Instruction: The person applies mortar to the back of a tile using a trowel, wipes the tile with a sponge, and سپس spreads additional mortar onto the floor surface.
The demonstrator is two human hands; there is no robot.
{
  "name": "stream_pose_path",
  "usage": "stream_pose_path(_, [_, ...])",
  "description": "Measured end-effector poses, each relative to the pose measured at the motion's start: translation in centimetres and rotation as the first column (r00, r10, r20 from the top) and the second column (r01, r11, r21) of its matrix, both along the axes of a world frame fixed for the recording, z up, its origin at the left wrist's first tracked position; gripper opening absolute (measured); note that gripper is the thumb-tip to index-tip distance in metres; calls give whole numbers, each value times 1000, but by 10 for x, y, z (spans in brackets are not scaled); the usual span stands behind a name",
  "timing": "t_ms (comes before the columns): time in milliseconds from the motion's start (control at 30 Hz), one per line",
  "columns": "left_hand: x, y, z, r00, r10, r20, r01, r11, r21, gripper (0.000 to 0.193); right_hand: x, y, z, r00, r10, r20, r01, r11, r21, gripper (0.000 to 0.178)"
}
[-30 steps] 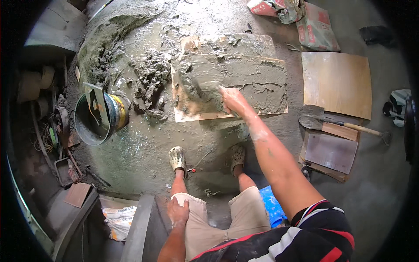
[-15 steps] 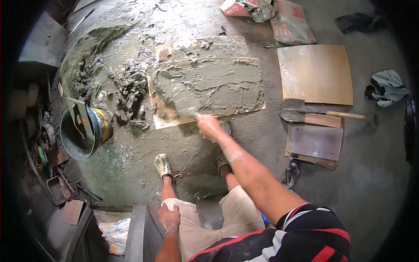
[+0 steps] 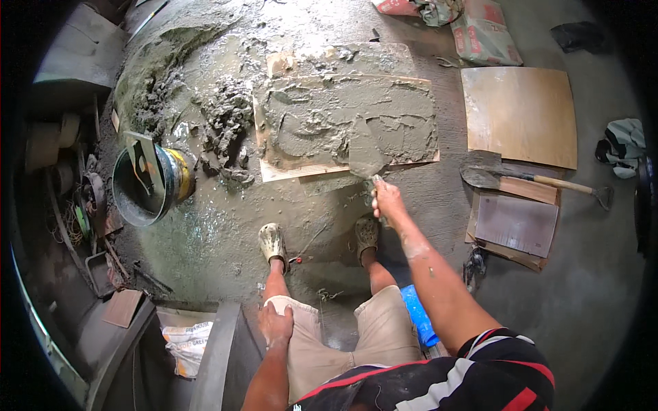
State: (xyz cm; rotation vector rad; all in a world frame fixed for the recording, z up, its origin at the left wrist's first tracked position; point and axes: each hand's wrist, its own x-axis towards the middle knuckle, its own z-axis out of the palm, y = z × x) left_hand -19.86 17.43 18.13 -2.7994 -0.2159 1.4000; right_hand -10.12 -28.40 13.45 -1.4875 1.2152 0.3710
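Observation:
Wet grey mortar point(image 3: 312, 116) covers most of a large tile point(image 3: 291, 170) lying on the floor in front of my feet. Bare ridged backing shows along the tile's left and near edges. My right hand point(image 3: 388, 201) is closed around the handle of a trowel point(image 3: 367, 149). The mortar-coated blade lies against the mortar right of the tile's middle, by the near edge. My left hand point(image 3: 276, 324) holds nothing and rests on my left knee, fingers lying over the shorts. Behind the coated tile, partly covered by it, is another mortar-smeared slab point(image 3: 279, 63).
Left of the tile is a mortar heap point(image 3: 229, 116), with a bucket point(image 3: 140, 219) holding tools nearer me. On the right lie a plain tile point(image 3: 521, 113), a shovel point(image 3: 483, 177) and stacked tiles point(image 3: 515, 222). A bag point(image 3: 485, 38) lies at the far right.
My right hand has swept the trowel rightward, from the left part of the tile to right of its middle. The whole view has shifted slightly. My left hand stays on my knee.

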Motion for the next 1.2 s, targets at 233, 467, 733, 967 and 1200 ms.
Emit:
stream_pose_path(233, [-5, 11, -8, 1000, -3, -28, 3, 1000, -15, 79, 55, 121, -16, 960, -275, 46, 250, 923, 293, 42])
stream_pose_path(467, [3, 15, 4, 996, 83, -27, -83, 997, -1, 79, 54, 153, -36, 994, 30, 101, -57, 959, 277, 50])
stream_pose_path(733, [7, 11, -2, 998, 39, -49, -39, 999, -5, 80, 56, 140, -23, 848, 514, -126, -516, 856, 17, 48])
stream_pose_path(967, [14, -2, 7, 998, 29, -55, -27, 999, 27, 79, 2, 19, -3, 713, 558, -425, -694, 644, -320, 55])
stream_pose_path(1200, [11, 2, 4, 997, 44, -57, -42, 999, 32, 80, -49, -7, -11, 985, -155, -75, 159, 986, 49, 52])
